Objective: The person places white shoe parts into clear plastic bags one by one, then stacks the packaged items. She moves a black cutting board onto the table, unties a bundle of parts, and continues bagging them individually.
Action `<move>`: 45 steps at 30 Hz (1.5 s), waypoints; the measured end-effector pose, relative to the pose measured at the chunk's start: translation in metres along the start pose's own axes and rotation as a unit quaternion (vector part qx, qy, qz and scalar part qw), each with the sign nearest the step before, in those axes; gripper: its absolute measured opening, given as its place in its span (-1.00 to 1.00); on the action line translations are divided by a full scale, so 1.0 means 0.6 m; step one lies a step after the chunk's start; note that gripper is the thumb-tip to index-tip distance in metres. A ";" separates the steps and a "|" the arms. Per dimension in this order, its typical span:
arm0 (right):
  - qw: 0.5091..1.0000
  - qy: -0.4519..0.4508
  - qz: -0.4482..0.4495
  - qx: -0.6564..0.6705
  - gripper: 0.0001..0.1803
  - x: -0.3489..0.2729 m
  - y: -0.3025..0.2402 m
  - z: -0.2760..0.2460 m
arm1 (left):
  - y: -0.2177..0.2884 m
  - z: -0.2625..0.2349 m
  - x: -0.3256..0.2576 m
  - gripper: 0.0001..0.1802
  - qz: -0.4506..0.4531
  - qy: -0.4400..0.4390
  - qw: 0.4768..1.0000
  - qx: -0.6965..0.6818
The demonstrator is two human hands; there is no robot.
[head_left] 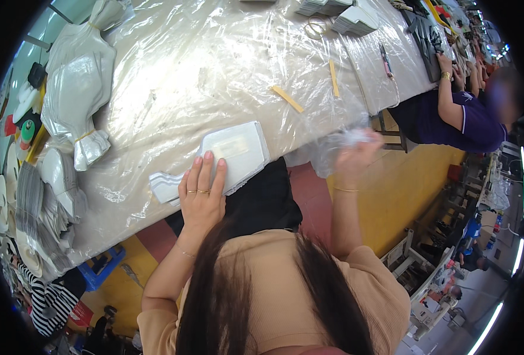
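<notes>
A stack of flat white cut pieces (251,141) with a narrow striped tail (166,182) lies at the near edge of the table. My left hand (202,195) rests on it, fingers stretched out flat over the top piece. A pale rectangular patch shows just beyond my fingertips. Off the table's edge to the right, my right hand (358,158) is raised and smeared by motion. Its fingers appear closed on a clear crumpled plastic bag (321,148), which hangs to the left of the hand beside the table edge.
Clear plastic film covers the table (173,77). Two yellow strips (287,99) lie toward the right, near a cutter-like tool (386,61). Bundled white pieces (79,89) line the left side; more stacks (355,19) stand at the far edge. A person in purple (460,118) works at the right.
</notes>
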State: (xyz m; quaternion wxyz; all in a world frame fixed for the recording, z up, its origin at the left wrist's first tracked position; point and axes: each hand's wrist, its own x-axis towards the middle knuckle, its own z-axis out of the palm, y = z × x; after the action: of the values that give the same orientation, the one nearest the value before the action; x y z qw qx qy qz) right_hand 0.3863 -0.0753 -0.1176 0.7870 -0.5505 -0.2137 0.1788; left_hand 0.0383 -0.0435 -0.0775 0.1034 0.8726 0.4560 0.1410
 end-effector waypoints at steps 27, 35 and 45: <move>0.496 -0.538 0.175 -0.658 -0.38 0.051 0.105 -0.068 | -0.073 -0.138 0.155 -0.25 -0.062 -0.153 0.963 -0.212; 0.524 -0.428 0.167 -0.718 -0.62 0.019 -0.158 0.102 | -0.123 -0.158 0.204 -0.49 -0.252 -0.258 0.802 -0.477; 0.753 -0.549 -0.122 -0.341 0.28 -0.035 -0.089 0.263 | -0.094 -0.140 0.153 -0.15 -0.088 -0.172 0.916 -0.352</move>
State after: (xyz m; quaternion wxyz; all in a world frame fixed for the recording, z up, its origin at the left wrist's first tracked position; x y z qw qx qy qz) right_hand 0.2867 0.0207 -0.0225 0.3095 -0.5591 -0.7211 0.2677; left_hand 0.0163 0.0681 -0.0019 0.4922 0.7474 0.4268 0.1307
